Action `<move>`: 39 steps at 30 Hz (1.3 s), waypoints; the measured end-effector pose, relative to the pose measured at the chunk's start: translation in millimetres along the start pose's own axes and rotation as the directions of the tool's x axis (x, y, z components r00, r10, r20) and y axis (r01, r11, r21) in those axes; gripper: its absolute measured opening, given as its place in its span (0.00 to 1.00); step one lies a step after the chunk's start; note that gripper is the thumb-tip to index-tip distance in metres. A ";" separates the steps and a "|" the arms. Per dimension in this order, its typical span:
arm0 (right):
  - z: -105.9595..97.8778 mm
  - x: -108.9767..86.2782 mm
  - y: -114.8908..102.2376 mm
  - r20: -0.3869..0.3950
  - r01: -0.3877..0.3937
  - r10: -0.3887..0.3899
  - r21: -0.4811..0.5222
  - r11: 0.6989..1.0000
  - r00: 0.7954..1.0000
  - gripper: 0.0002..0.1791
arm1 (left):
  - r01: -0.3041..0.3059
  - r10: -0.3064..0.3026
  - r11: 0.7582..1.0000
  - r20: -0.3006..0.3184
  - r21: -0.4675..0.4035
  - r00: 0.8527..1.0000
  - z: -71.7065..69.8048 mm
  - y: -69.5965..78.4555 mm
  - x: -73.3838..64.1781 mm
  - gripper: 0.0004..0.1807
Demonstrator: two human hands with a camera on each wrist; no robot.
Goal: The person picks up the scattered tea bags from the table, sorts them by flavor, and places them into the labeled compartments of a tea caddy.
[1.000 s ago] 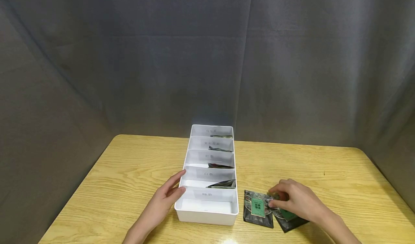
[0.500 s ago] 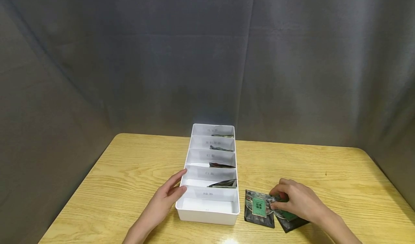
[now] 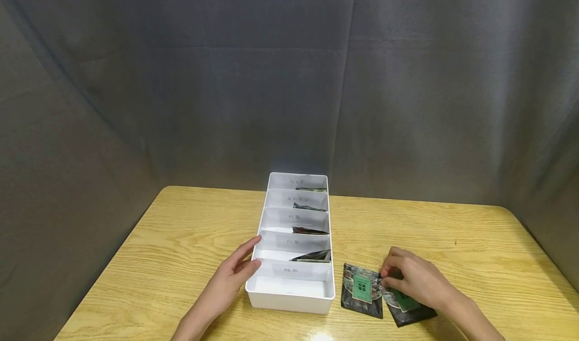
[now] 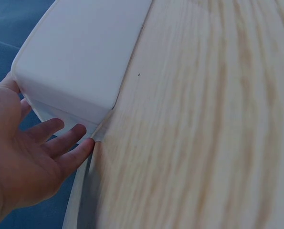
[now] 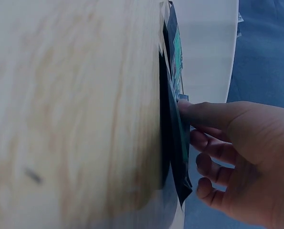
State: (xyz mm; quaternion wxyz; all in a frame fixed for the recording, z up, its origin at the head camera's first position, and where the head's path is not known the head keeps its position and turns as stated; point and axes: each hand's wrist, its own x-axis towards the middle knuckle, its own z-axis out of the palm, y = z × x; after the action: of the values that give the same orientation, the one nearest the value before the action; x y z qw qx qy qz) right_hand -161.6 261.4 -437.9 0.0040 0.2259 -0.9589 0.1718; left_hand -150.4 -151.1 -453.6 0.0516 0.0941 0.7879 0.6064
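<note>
A long white box point(image 3: 289, 302) with several compartments in a row stands mid-table, a printed Chinese label in each. My left hand point(image 3: 229, 274) rests against its left side, index finger and thumb at the rim, other fingers loose in the left wrist view. To the right of the box lie two dark tea packets with green labels. Between thumb and index finger my right hand point(image 3: 418, 279) pinches the upper edge of the right tea packet point(image 3: 413, 315), which tilts in the right wrist view. Close by on the left is the other tea packet point(image 3: 361, 291), lying flat.
Dark packets stand at the right end of the far compartments, such as a dark green one point(image 3: 314, 256) and a reddish-black one point(image 3: 309, 231). The front compartment point(image 3: 291, 284) shows its white floor. A grey curtain point(image 3: 289, 89) hangs behind the wooden table point(image 3: 190, 225).
My right hand has shifted slightly right with the pinched tea packet, and more of its green label shows. My left hand stays at the box's side.
</note>
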 end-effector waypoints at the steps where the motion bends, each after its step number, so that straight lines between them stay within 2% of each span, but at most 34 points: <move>1: -0.1 -0.1 0.6 -0.007 0.009 -0.009 -0.004 1.000 1.000 0.09 | 0.000 0.000 1.000 0.000 -0.001 1.000 0.1 0.2 -0.1 0.29; 7: -1.0 -1.3 5.2 -0.056 0.069 -0.071 -0.048 0.997 0.996 0.09 | -0.004 0.004 1.000 -0.005 -0.001 1.000 0.2 0.5 -0.3 0.29; 10: -2.4 -1.5 6.6 -0.075 0.105 -0.107 -0.033 0.994 0.991 0.10 | -0.001 0.001 1.000 -0.006 0.006 1.000 0.2 -0.1 0.2 0.29; 14: -7.2 -1.6 7.0 -0.052 0.123 -0.120 0.060 0.991 0.991 0.08 | 0.009 -0.009 1.000 -0.006 0.014 1.000 0.2 -0.4 0.5 0.29; 20: -20.7 -2.6 5.3 0.037 0.100 -0.111 0.225 0.969 0.993 0.04 | 0.013 -0.013 1.000 -0.007 0.010 1.000 0.1 -0.2 0.4 0.29; 24: -29.3 -2.8 3.1 0.049 0.108 -0.127 0.280 0.954 0.991 0.05 | 0.004 -0.004 1.000 -0.005 0.000 1.000 0.2 -0.3 0.2 0.29; 27: -33.7 -2.5 -0.5 0.005 0.143 -0.150 0.278 0.950 0.989 0.04 | 0.003 -0.003 1.000 -0.009 -0.004 1.000 0.7 0.1 0.3 0.29; 31: -37.5 -0.3 -8.8 -0.103 0.205 -0.186 0.228 0.952 0.977 0.06 | 0.006 -0.006 1.000 -0.013 -0.008 1.000 1.1 0.3 0.1 0.29; 36: -43.0 4.0 -22.3 -0.234 0.273 -0.229 0.178 0.945 0.945 0.12 | 0.008 -0.008 1.000 -0.009 -0.010 1.000 1.0 0.1 0.1 0.29; 39: -46.7 7.8 -31.5 -0.300 0.308 -0.253 0.152 0.939 0.920 0.13 | 0.006 -0.006 1.000 -0.016 -0.009 1.000 1.2 0.8 0.2 0.29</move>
State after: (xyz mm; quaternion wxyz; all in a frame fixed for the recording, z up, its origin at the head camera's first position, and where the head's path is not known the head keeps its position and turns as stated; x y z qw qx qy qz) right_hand -158.1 247.1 -383.0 0.1401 0.3344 -0.8847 0.2931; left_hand -150.3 -149.8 -453.1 0.0475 0.0867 0.7859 0.6104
